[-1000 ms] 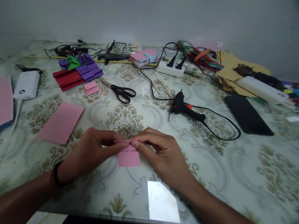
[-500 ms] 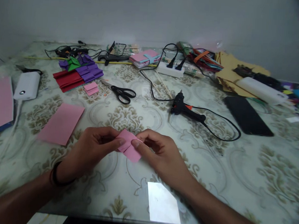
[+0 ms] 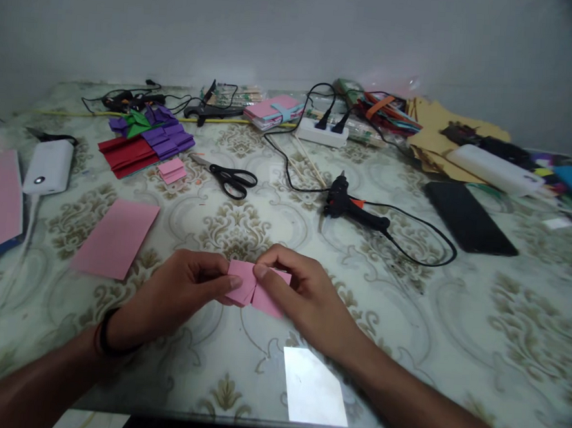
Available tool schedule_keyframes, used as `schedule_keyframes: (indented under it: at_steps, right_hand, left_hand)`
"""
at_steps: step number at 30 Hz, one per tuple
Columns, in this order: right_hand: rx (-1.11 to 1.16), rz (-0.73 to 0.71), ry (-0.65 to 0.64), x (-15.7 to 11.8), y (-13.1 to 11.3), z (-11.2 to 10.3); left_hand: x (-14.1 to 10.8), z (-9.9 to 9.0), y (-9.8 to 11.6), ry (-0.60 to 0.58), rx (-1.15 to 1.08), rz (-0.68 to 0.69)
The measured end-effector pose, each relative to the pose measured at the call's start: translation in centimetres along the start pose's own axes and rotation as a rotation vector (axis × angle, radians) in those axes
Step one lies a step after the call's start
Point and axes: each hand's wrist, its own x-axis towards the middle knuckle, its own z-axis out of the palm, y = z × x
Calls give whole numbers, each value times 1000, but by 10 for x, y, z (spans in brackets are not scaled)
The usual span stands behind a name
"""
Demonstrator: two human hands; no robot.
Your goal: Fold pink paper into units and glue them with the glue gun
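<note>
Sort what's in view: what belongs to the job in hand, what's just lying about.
Job in hand:
folded pink paper, held by left hand and right hand
likely also: flat pink sheet, black scissors, glue gun

Apparently just lying about:
black phone
power bank at far left

On the table [image 3: 198, 376], a loose sheet [image 3: 116, 239] is laid left of the folded paper [image 3: 241, 274], which is held between the left hand [image 3: 179, 286] and right hand [image 3: 305, 291]. Beyond, the scissors [image 3: 219, 170] are placed left of the glue gun [image 3: 339, 203], the phone [image 3: 470, 219] right of it. Plugs [image 3: 323, 120] are seated in the power strip [image 3: 313, 132] behind.
</note>
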Motion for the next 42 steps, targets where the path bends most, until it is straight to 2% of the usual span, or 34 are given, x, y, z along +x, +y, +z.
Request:
schedule_keyframes:
  at_steps: [5,8,11,14,23,26,31,36,42]
  right_hand:
    - [-10,-16,-2,1,-1,0]
    - [75,68,-20,1,0,0]
    - [159,174,-93,1,1,1]
    - [160,201,-139,0,3,1]
    - [245,168,-174,-2,0,3]
    - [256,170,-154,-2,2,3]
    - [304,205,-121,-2,5,1]
    - [245,191,-165,-3,2,0]
    - [302,183,-185,-1,4,0]
  left_hand:
    - [-1,1,-2,-18,34,4]
    - [-2,0,0,34,34,32]
    - [-3,-1,0,119,26,64]
    - [-3,0,1,155,5,58]
    - [-2,0,6,63,-26,69]
    - [-2,0,5,76,-13,67]
    - [-3,1,4,4,-64,35]
    - [-2,2,4,-23,-75,67]
    - [-1,1,2,-62,-6,76]
